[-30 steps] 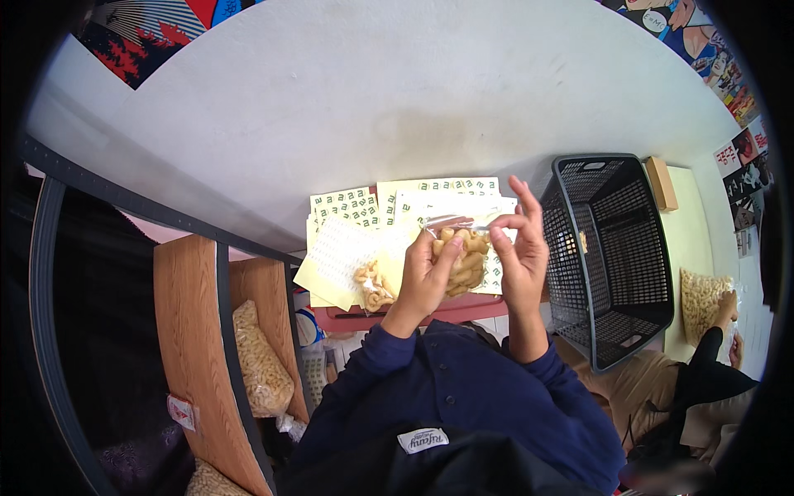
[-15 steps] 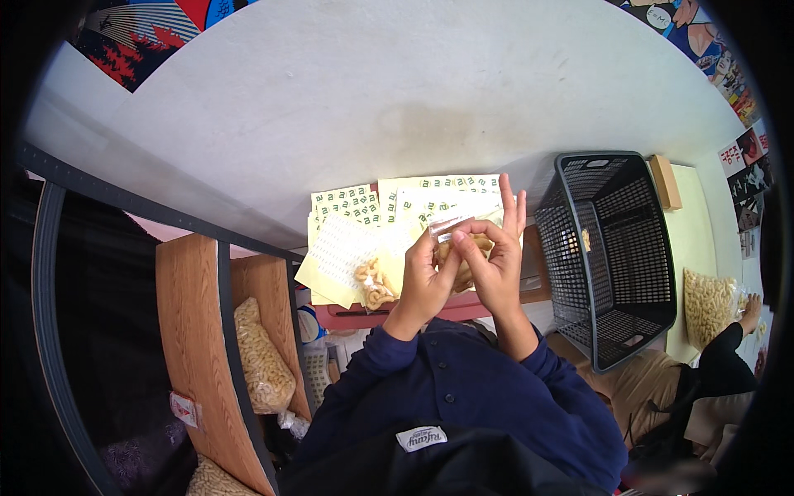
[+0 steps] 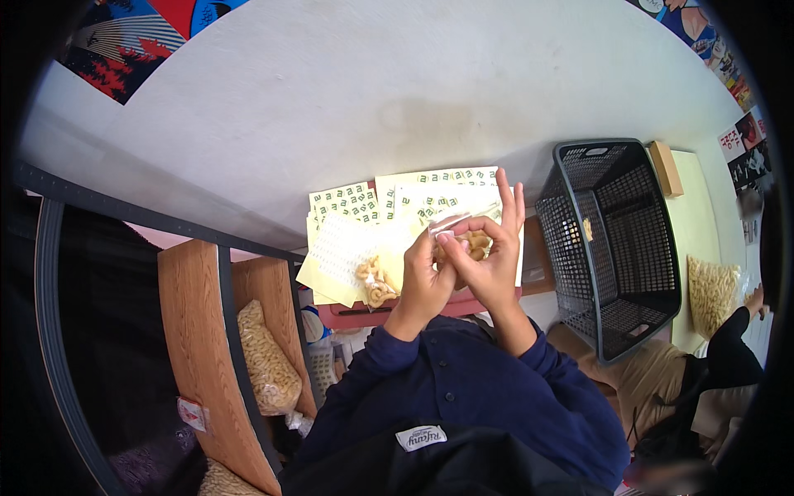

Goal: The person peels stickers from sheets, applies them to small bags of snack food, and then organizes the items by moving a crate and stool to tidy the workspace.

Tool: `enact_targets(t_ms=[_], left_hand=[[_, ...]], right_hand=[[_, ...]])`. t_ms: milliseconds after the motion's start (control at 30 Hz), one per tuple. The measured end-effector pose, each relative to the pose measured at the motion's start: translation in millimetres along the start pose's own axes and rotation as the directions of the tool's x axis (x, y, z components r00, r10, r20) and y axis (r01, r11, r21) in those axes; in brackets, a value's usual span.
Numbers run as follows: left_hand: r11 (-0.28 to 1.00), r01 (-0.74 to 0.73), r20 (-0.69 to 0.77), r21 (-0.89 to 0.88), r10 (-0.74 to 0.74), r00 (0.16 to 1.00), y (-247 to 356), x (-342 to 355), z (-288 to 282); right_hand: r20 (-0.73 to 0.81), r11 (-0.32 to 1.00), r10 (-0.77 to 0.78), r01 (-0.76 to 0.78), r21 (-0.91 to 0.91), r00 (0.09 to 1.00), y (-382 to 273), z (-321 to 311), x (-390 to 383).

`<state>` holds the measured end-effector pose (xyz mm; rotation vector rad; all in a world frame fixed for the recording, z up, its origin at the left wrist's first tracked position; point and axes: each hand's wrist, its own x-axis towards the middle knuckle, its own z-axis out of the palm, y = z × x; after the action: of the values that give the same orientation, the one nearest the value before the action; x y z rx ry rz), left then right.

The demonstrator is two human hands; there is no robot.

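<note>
In front of my chest, a small clear plastic bag of tan curled snacks (image 3: 475, 243) is held between my two hands. My left hand (image 3: 428, 281) pinches it from the left side. From the right, my right hand (image 3: 495, 263) grips its top with thumb and index finger, while other fingers point upward. The shiny top edge of the bag shows above the thumbs; much of its lower part is hidden by the hands. Just left of my left hand, a second small bag of curled snacks (image 3: 378, 283) lies on pale yellow sticker sheets (image 3: 335, 248).
A dark plastic crate (image 3: 608, 331) stands at the right with a small snack bag (image 3: 588, 230) inside. Beyond it are a large snack bag (image 3: 713, 296) and a person in a black sleeve (image 3: 728, 339). Left, a wooden shelf (image 3: 198, 331) holds another large snack bag (image 3: 269, 364).
My right thumb has shifted left and a little down over the bag's top. The head view has moved slightly. Both hands keep their hold on the bag.
</note>
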<state>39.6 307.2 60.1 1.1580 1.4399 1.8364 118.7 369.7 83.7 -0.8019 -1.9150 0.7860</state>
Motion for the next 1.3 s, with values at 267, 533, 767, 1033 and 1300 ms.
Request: enact_targets(t_ms=[267,533,767,1033,1300], left_hand=[[0.99,0.001,0.026,0.142,-0.005,1.0,-4.3,-9.3,-11.9],[0.97,0.227,-0.07,0.089,-0.221,0.973,-22.2,-60.9,-51.5],[0.904,0.175,-0.037,0.389,-0.175,0.984,-35.0,-75.5,-57.4],[0.883,0.289,-0.025,0.369,-0.302,0.953,-56.8,-87.5,-57.2],[0.915,0.391,-0.307,0.1,-0.345,0.887,-45.7,-86.8,-72.0]], right_hand=[[0.027,0.922,0.094,-0.097,0.375,0.995,20.0,7.1,0.9],[0.327,0.863,0.162,-0.295,0.41,0.931,29.1,42.0,-42.5],[0.401,0.851,0.157,-0.329,0.409,0.903,40.8,50.5,-48.3],[0.467,0.876,0.133,-0.324,0.357,0.874,58.9,55.1,-54.5],[0.05,0.902,0.431,-0.431,-0.023,0.901,198.5,1.9,-67.4]])
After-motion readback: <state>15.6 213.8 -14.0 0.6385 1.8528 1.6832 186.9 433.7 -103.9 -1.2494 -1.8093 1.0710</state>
